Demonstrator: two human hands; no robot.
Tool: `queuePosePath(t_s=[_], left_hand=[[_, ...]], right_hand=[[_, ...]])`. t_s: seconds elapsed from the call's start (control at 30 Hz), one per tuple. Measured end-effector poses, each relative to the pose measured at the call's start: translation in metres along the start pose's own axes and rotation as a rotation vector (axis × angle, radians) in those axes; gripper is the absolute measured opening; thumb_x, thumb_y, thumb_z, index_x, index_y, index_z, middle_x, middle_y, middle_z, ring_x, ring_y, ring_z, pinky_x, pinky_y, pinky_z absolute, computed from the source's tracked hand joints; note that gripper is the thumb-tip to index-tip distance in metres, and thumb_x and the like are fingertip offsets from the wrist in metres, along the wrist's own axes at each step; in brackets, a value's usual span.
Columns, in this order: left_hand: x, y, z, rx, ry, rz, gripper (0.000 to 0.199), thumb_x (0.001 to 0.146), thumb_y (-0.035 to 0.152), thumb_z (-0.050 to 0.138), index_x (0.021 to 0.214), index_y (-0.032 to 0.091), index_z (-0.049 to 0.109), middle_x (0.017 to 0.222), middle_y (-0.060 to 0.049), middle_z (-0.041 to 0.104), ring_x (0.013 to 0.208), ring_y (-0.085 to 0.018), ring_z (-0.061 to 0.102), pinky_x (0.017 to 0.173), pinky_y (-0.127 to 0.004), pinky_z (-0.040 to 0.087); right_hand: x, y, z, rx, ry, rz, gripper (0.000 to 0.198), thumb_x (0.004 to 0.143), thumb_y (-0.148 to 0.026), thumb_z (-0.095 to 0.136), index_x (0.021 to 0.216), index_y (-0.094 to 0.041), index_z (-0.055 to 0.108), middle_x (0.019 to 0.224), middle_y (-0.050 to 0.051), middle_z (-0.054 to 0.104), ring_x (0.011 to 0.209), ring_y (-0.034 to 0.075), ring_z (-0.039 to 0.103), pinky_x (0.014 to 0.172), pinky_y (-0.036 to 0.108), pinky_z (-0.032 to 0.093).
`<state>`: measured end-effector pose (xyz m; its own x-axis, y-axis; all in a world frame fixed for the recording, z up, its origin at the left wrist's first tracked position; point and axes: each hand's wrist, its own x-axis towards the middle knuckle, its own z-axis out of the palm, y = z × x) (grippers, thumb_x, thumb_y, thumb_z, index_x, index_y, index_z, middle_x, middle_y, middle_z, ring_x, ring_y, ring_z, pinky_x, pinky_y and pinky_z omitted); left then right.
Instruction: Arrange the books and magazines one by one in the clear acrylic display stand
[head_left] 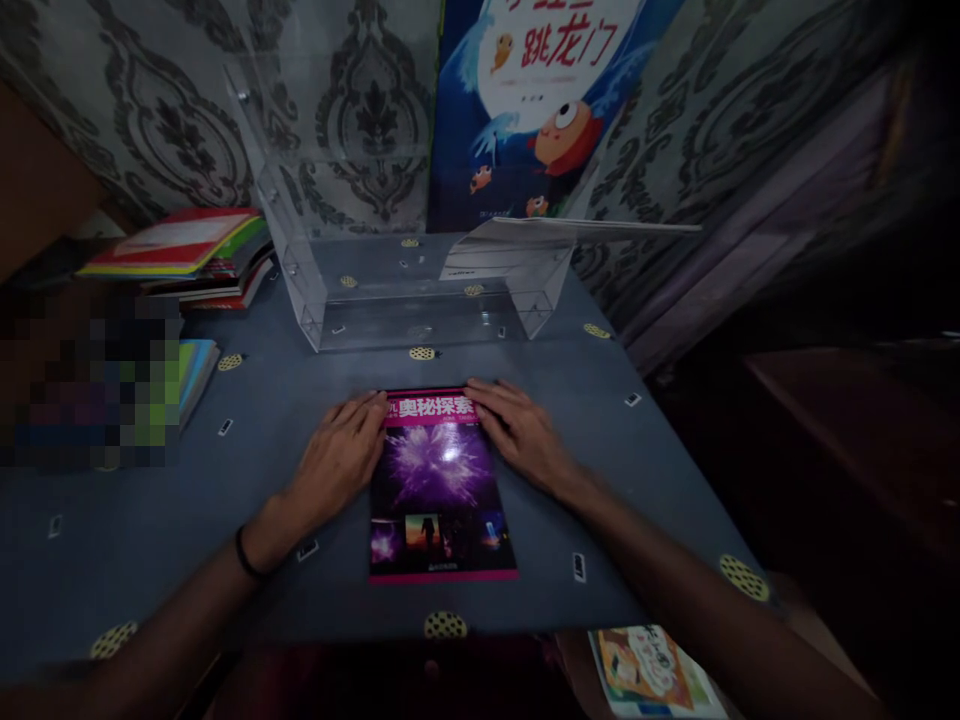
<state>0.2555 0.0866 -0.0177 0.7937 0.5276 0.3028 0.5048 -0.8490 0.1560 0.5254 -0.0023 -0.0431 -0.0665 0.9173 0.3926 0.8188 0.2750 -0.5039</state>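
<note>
1. Purple-covered book (435,480): "奥秘探索" in white on the pink top band; the smaller characters beside it are unclear.
2. Blue fish-picture book (465,150): "跳龙门" in red, the line above cut off.
3. Lower-right book (626,668): pale title, seemingly Chinese, too blurred to read.
4. Tablecloth (600,450): small printed tags, illegible.

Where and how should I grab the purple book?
Probably by both side edges, coming in low from left and right: the purple book lies flat, cover up, and looks thin. The left hand and right hand are at its far corners.
</note>
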Motion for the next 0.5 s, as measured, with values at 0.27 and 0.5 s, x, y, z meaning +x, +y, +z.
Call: queuePosePath(t_s=[0.27, 0.5], left_hand=[[0.012, 0.005, 0.001, 0.003, -0.037, 0.069, 0.029, 0.101, 0.013, 0.040, 0.123, 0.013, 0.059, 0.133, -0.017, 0.066, 0.128, -0.030, 0.060, 0.106, -0.051, 0.049], [0.040, 0.024, 0.014, -0.103, -0.119, 0.169, 0.030, 0.103, 0.016, 0.043, 0.130, 0.012, 0.057, 0.141, -0.016, 0.063, 0.139, -0.028, 0.053, 0.116, -0.052, 0.042]], right_hand=[[0.002, 0.009, -0.002, 0.178, 0.067, 0.047, 0.038, 0.100, -0.020, 0.047, 0.131, -0.026, 0.067, 0.128, 0.009, 0.073, 0.121, 0.027, 0.067, 0.103, 0.052, 0.055], [0.001, 0.012, -0.002, 0.199, 0.046, 0.076, 0.042, 0.099, -0.019, 0.045, 0.135, -0.028, 0.065, 0.130, 0.008, 0.071, 0.122, 0.025, 0.065, 0.106, 0.050, 0.053]])
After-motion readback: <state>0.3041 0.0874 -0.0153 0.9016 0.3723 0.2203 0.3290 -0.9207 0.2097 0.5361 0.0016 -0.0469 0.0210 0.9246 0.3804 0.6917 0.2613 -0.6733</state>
